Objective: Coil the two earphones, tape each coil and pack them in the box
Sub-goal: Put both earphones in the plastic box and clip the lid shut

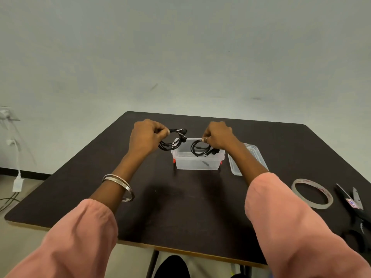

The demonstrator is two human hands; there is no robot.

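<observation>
Each earphone coil is pinched at its top so the loops hang: the right hand (217, 135) holds the right coil (200, 148) over the open box (197, 163); the left hand (147, 135) holds the left coil (172, 140) just left of the box, awaiting packing.

Surface (180, 207) dark brown-black, thin tan edge along the near side. Both earphone coils black: left coil (172, 140), right coil (200, 149). Box (197, 164) clear plastic, small red clips at its lower corners. Lid (249, 159) right of it, clear too. Tape roll (312, 193) lower right, greyish-translucent with faint red print. Scissors (353, 209) black handles, grey blades, red-blue sticker. Sleeves (291, 227) salmon pink. Bangles (118, 186) silver. Wall (180, 47) pale grey-green.
</observation>
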